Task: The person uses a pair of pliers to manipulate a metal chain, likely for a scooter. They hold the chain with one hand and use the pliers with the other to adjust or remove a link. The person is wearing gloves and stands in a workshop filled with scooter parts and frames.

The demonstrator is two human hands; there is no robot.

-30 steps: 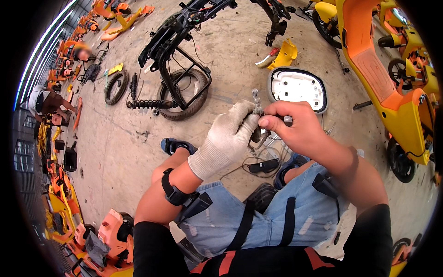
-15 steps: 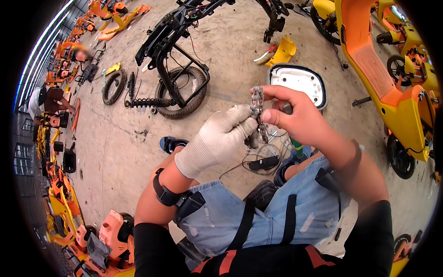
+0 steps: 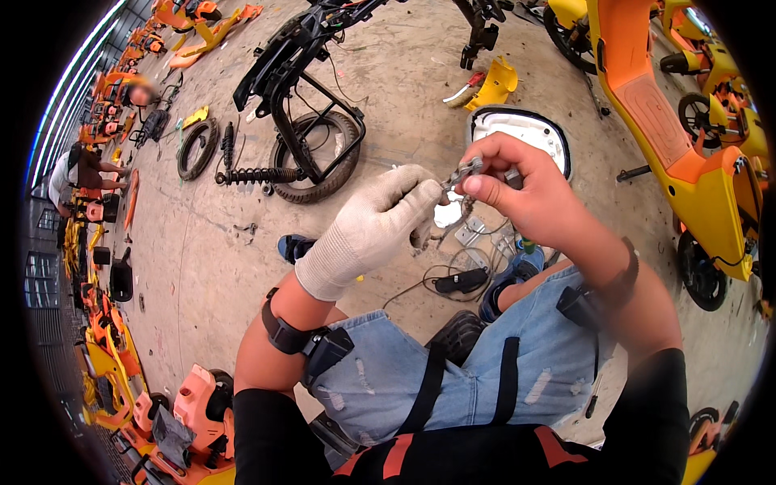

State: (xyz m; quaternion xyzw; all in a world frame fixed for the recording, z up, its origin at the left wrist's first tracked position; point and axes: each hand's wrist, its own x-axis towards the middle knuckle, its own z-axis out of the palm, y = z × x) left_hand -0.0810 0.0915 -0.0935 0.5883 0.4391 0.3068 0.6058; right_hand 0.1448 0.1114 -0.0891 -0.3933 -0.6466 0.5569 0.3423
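My left hand (image 3: 373,225), in a pale knit glove, pinches a metal roller chain (image 3: 467,170) in front of me, part of which hangs behind its fingers. My bare right hand (image 3: 529,194) grips the chain's upper end, tilted toward the right, between thumb and curled fingers. Behind my hands lies a white oval panel with a black rim (image 3: 529,123). Below them on the floor are small metal plates (image 3: 470,234), thin cables and a black pouch-like object (image 3: 461,281), partly near my right foot.
A black scooter frame (image 3: 271,81) with wheel and springs stands ahead; a loose tire (image 3: 196,152) lies left of it. Orange-yellow scooters (image 3: 647,121) line the right, more parts (image 3: 198,412) the left. A yellow cover (image 3: 493,85) lies ahead. A co-worker (image 3: 81,174) bends at far left.
My hands have risen and drawn a little apart, the left leftward, the right rightward. The chain, upright half a second ago, now slants up to the right.
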